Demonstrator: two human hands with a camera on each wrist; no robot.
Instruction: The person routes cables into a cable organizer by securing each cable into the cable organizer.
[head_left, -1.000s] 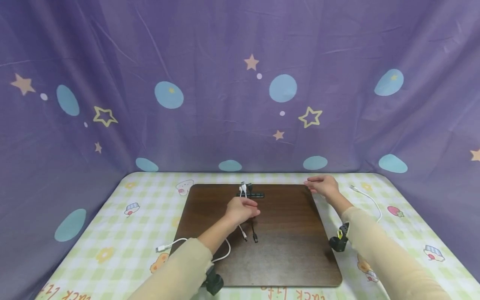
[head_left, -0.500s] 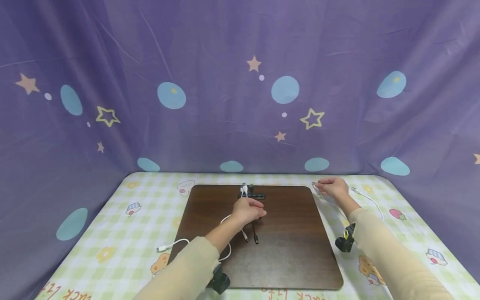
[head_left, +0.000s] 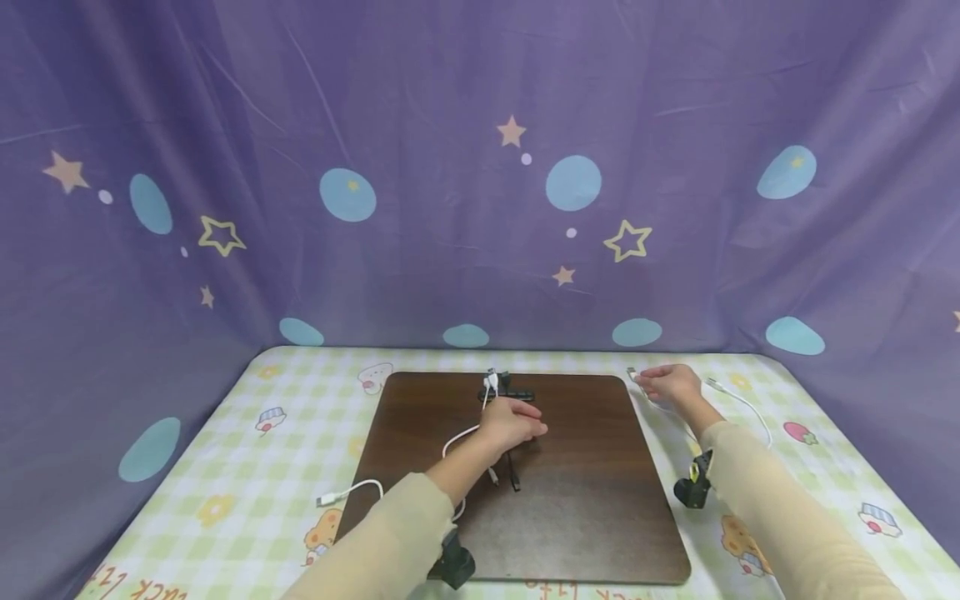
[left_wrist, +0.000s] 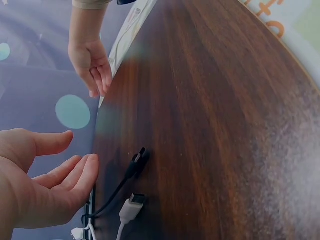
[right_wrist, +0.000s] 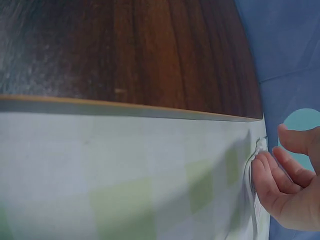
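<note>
— Work in hand, where?

— At a thin white cable with a metal-tipped plug, lying on the green-and-white checked cloth just beside the far right corner of the dark brown wood-grained board.

— Gripped?

— Apparently not. Right hand at the cable, thumb well apart from fingers; touching or merely near, impossible to tell.

— Which step, then?

— Probably the setting down of that cable, close to complete.

— And farther out?

— Near the board's far edge, a slim black plastic strip with plugs clustered at it. Left hand over the board, thumb and fingers parted, holding nothing. Beside it, a black cable end and a white cable end.

— Beyond those?

— Out to the left, a looped white cable; behind everything, a purple patterned curtain.

— Next move?

— At a guess: lift away without dragging the cable, then steady the strip and pinch one plug by its body.
</note>
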